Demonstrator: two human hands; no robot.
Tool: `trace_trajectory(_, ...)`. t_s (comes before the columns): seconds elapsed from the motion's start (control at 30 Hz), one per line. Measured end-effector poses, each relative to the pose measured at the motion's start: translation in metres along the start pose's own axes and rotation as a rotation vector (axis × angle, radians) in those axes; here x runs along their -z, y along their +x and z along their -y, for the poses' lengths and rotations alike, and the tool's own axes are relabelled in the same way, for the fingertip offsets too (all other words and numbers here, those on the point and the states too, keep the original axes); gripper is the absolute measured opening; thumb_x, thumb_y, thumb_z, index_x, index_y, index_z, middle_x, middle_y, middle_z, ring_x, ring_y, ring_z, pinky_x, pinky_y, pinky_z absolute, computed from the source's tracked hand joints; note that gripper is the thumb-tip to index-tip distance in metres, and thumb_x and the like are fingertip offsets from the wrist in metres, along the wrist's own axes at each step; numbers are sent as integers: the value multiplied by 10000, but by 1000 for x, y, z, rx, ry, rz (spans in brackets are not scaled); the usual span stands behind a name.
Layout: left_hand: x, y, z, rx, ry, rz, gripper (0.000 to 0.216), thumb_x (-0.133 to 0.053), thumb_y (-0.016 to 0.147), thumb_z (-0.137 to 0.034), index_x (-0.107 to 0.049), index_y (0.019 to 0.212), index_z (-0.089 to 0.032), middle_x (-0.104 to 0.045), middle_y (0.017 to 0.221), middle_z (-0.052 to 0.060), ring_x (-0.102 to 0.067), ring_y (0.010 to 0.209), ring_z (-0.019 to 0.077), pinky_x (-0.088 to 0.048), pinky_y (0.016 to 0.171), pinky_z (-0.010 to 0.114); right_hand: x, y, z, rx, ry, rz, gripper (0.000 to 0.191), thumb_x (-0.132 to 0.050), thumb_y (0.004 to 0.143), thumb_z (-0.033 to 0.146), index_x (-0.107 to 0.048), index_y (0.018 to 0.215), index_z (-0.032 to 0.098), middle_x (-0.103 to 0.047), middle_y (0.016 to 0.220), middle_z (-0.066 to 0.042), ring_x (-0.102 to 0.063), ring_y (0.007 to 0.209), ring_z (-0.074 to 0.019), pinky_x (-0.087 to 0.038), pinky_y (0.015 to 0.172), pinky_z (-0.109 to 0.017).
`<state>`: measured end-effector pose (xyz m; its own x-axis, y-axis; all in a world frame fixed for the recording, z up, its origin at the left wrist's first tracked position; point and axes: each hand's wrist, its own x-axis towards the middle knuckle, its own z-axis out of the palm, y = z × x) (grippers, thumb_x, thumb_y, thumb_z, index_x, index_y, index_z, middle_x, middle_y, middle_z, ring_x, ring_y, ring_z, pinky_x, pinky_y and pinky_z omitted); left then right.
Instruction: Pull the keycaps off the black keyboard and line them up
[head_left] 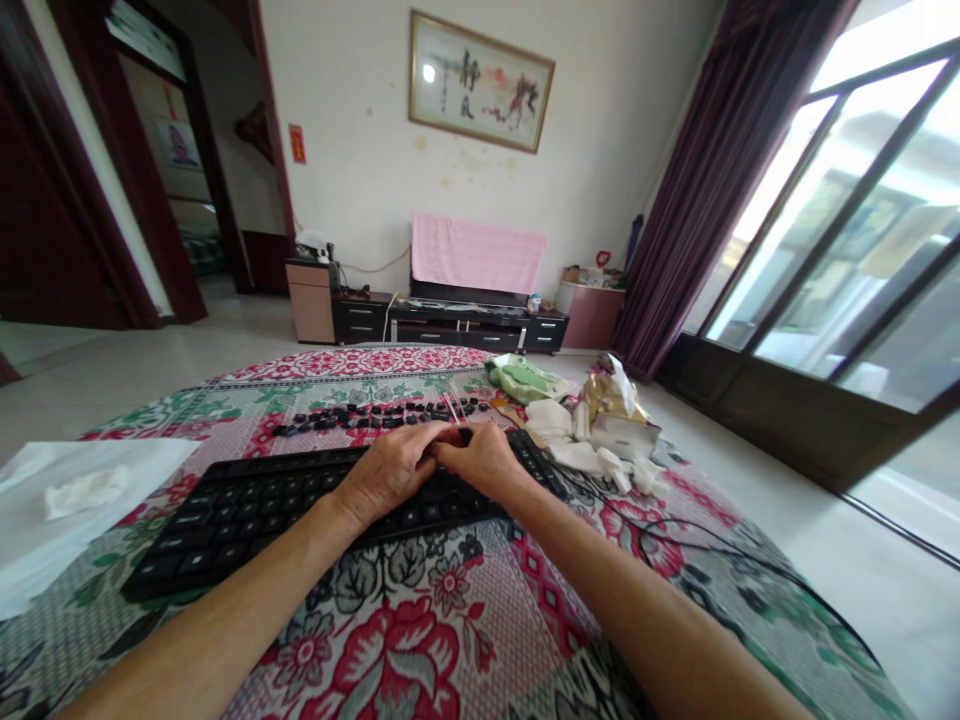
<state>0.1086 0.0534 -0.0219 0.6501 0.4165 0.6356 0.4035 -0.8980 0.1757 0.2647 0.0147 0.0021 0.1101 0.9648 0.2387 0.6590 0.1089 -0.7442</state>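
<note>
A black keyboard lies slantwise on the flowered tablecloth. Over its right half, my left hand and my right hand meet, fingers closed and touching. Between the fingertips shows a small black keycap, partly covered by them. Which fingers bear it is partly hidden. Just behind the hands are thin white sticks; whether a hand touches them I cannot tell. Beyond the keyboard, several loose black keycaps lie in rough rows.
White paper with a crumpled tissue lies at left. To the right are crumpled tissues, a gold tissue pack and a green packet. A black cable trails over the right table side. A pink-covered television stands beyond.
</note>
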Motion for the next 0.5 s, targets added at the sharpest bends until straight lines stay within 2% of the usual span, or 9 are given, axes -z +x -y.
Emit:
trace_trajectory(0.07,0,0,0,56,29,-44,423,-530,815,-240,-469,1230,-186,-634,1099,73,-604,981,184,-496,865,327,12,11,-5,20,-42,-46,210,-564,682,310,-709,708,160,-622,577,18,-548,569,-105,-376,515,-187)
trace_trajectory(0.17,-2,0,1,167,53,-100,409,-522,815,-223,-484,1219,-174,-668,928,49,-630,835,172,-517,786,317,37,39,-27,-115,-150,-129,223,-548,711,308,-690,728,138,-609,548,4,-560,553,-110,-399,533,-187)
trace_trajectory(0.27,-4,0,2,201,52,-104,375,-489,820,-176,-507,1194,-165,-661,829,24,-621,749,151,-511,733,288,56,67,-54,-206,-278,-27,259,-520,756,322,-683,716,125,-630,574,-29,-560,526,-119,-412,526,-203)
trace_trajectory(0.37,-6,-1,3,186,66,-69,365,-481,820,-169,-518,1184,-162,-655,825,23,-612,740,146,-498,712,274,59,84,-73,-245,-430,66,306,-494,792,359,-693,727,136,-646,604,-56,-589,570,-149,-435,579,-231)
trace_trajectory(0.5,-6,-2,2,183,77,-52,363,-475,821,-164,-520,1181,-162,-657,838,23,-609,740,141,-489,714,266,57,93,-85,-202,-632,8,307,-487,800,356,-699,804,134,-674,716,-87,-622,709,-186,-441,665,-248)
